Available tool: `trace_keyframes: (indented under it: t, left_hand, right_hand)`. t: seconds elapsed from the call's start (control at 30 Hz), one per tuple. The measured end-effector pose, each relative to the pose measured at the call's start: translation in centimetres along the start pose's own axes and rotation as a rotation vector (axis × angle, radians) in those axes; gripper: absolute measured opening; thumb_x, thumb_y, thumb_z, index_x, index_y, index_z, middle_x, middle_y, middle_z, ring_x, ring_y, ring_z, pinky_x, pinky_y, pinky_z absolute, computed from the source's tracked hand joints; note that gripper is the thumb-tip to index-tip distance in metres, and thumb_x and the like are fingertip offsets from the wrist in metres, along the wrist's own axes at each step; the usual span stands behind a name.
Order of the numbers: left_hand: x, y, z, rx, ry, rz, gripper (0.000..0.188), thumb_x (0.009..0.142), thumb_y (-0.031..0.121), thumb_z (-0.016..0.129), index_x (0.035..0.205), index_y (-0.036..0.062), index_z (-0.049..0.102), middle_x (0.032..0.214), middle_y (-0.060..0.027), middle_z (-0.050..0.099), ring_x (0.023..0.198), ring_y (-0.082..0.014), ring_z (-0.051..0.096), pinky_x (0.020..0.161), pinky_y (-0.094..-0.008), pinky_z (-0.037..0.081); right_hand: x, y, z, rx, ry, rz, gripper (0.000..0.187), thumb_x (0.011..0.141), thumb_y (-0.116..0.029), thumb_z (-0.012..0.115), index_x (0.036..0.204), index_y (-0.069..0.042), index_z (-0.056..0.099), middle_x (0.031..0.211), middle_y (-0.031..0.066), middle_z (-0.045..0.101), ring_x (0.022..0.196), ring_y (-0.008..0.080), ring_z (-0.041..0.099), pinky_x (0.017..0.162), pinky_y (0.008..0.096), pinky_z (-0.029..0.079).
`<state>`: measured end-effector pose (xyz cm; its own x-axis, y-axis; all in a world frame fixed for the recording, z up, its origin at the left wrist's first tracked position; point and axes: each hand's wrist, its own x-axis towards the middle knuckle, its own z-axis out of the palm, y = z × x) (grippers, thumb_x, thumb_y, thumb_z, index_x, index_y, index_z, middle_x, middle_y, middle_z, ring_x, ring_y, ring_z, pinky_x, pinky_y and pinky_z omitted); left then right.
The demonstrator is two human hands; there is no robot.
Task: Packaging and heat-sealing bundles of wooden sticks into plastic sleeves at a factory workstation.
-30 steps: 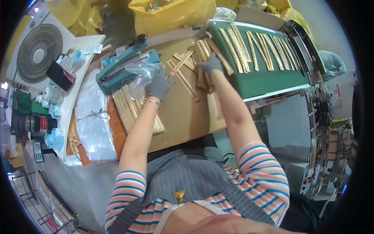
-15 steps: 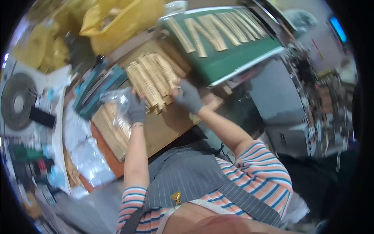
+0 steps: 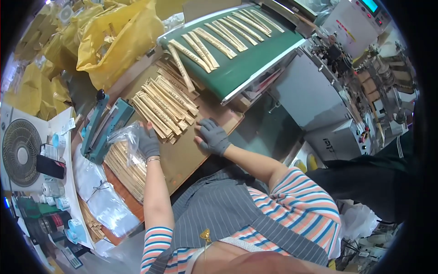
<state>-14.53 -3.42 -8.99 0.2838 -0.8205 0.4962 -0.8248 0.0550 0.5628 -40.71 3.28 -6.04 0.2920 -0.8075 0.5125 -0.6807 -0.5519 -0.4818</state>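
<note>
Grey-gloved right hand (image 3: 212, 138), half-spread beside strips (image 3: 163, 107)

Matt, papery slim packets (image 3: 165, 106), glossy clear plastic bag (image 3: 129, 136), smooth green belt (image 3: 242, 68), shiny plastic sleeves (image 3: 112, 206)

Left of the packet pile (image 3: 165, 108), the left hand (image 3: 148, 142) touches clear plastic (image 3: 127, 137); right of it, the right hand (image 3: 213, 137) spreads.

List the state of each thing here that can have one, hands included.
Left hand: against a clear plastic bag, grip unclear
Right hand: open, empty
Slim printed packets near the hands: heaped loosely
Packets on the green belt: laid out in a loose row
Teal lever sealer: arm raised
Yellow bag: mouth open
Clear bag bundle: tied
Phone: screen dark
Machine display: lit
Fan: cannot tell if running
</note>
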Motion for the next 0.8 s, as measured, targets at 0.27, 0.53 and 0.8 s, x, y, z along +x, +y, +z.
trace_keyframes:
  t: [0.27,0.53,0.8]
  left_hand:
    - [0.0,0.5,-0.6,-0.106,-0.148,-0.168,0.051,0.093,0.038,0.049,0.123,-0.0040,0.052,0.124,-0.0234,0.054,0.119,-0.0361,0.048,0.103,-0.0384,0.033]
    - [0.0,2.3,-0.1,-0.161,-0.197,-0.172,0.058,0.094,0.036,0.049,0.133,-0.0055,0.039,0.131,-0.0221,0.047,0.123,-0.0326,0.043,0.104,-0.0360,0.032]
    - [-0.6,1.4,0.9,-0.214,-0.337,-0.194,0.079,0.086,0.042,0.061,0.141,-0.0037,0.025,0.141,-0.0254,0.032,0.134,-0.0356,0.028,0.110,-0.0375,0.021]
  right_hand:
    - [0.8,0.5,-0.8,0.300,0.012,-0.009,0.038,0.077,-0.017,0.064,0.111,-0.001,0.056,0.113,0.0184,0.055,0.105,0.0355,0.054,0.090,0.0421,0.045]
    - [19.5,12.4,-12.5,-0.309,0.440,-0.157,0.046,0.080,-0.018,0.066,0.120,-0.001,0.051,0.119,0.0217,0.054,0.112,0.0379,0.051,0.096,0.0437,0.041]
    - [25.5,32.1,-19.0,-0.904,0.130,0.974,0.106,0.062,-0.083,0.051,0.134,-0.005,0.044,0.131,0.0217,0.049,0.120,0.0340,0.048,0.101,0.0443,0.035]
